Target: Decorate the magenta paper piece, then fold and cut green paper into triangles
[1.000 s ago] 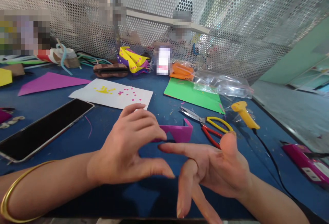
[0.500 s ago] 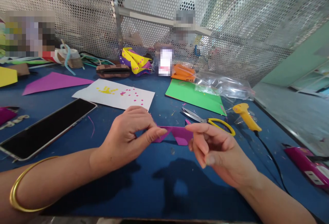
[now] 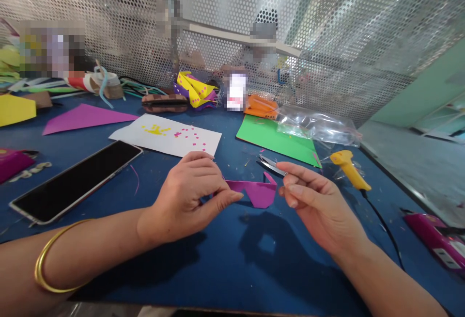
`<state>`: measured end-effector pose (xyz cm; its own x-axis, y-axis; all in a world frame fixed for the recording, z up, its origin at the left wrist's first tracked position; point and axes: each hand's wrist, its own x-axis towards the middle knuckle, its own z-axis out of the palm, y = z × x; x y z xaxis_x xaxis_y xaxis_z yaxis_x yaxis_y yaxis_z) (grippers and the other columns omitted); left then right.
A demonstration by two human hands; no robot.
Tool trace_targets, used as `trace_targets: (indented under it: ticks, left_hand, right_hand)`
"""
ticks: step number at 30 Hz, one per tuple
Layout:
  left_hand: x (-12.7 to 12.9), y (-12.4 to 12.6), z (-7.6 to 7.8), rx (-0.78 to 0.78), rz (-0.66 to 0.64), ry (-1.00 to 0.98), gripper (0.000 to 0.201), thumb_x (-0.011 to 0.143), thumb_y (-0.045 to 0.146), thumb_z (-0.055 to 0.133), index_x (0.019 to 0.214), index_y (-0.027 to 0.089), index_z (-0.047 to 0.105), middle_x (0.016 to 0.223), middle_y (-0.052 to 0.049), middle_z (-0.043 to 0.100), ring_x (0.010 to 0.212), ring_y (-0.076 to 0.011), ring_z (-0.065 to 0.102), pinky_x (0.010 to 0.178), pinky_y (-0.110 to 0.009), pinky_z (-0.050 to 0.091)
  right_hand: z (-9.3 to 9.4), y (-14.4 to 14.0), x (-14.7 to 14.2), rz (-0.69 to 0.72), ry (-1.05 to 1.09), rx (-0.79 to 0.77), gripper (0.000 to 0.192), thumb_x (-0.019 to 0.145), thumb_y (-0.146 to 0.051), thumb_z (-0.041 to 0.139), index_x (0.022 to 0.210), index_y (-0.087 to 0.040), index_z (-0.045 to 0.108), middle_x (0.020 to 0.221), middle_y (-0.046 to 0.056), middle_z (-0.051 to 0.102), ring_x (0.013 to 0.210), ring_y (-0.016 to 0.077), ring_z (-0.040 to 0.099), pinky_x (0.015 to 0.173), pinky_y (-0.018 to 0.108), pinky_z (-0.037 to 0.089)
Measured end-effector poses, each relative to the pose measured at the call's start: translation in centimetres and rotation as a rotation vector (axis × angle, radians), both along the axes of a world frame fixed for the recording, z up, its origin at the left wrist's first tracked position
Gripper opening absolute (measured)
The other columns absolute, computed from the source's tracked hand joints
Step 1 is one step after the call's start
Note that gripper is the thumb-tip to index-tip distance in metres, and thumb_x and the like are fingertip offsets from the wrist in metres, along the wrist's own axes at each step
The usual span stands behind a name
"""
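My left hand (image 3: 189, 196) pinches the left end of a folded purple paper piece (image 3: 256, 193) and holds it just above the blue table (image 3: 225, 278). My right hand (image 3: 316, 205) hovers just right of the paper, fingers curled with the tips close to its upturned right corner; I cannot tell whether they touch it. A gold bangle (image 3: 51, 263) sits on my left wrist. Scissors (image 3: 271, 164) lie behind my right hand, mostly hidden by it.
A phone (image 3: 78, 179) lies at the left. Farther back are a white sheet with coloured bits (image 3: 167, 135), a green sheet (image 3: 276, 140), a purple triangle (image 3: 85, 117), a plastic bag (image 3: 316, 123) and a yellow glue gun (image 3: 348, 169). A perforated metal screen (image 3: 327, 40) closes the back.
My right hand, spread low under the paper a second ago, rose and curled at the paper's right end, then drew slightly away from it. My left hand kept its pinch.
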<state>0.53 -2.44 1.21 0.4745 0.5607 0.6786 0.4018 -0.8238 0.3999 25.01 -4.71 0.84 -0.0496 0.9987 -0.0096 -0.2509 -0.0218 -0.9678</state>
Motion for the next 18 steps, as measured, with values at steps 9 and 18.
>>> trace_targets:
  ticks: [9, 18]
  left_hand:
    - [0.09, -0.37, 0.25, -0.013, -0.002, 0.007, 0.026, 0.090, 0.024, 0.063, 0.065, 0.018, 0.061, 0.060, 0.002, 0.063, 0.062, -0.0123, 0.060, 0.085, -0.034, 0.044]
    - [-0.12, -0.87, -0.58, -0.038, -0.062, -0.020, 0.021, 0.091, 0.023, 0.060, 0.070, 0.021, 0.063, 0.061, 0.004, 0.062, 0.066, -0.0134, 0.059, 0.093, -0.038, 0.040]
  right_hand:
    - [-0.22, 0.22, -0.10, -0.003, -0.010, -0.052, 0.028, 0.067, -0.022, 0.080, 0.095, -0.024, 0.079, 0.074, -0.003, 0.068, 0.047, 0.0017, 0.049, 0.058, 0.018, 0.048]
    - [-0.19, 0.63, 0.18, -0.052, -0.015, -0.049, 0.035, 0.067, -0.025, 0.081, 0.102, -0.028, 0.077, 0.088, -0.001, 0.069, 0.062, 0.0062, 0.058, 0.064, 0.020, 0.051]
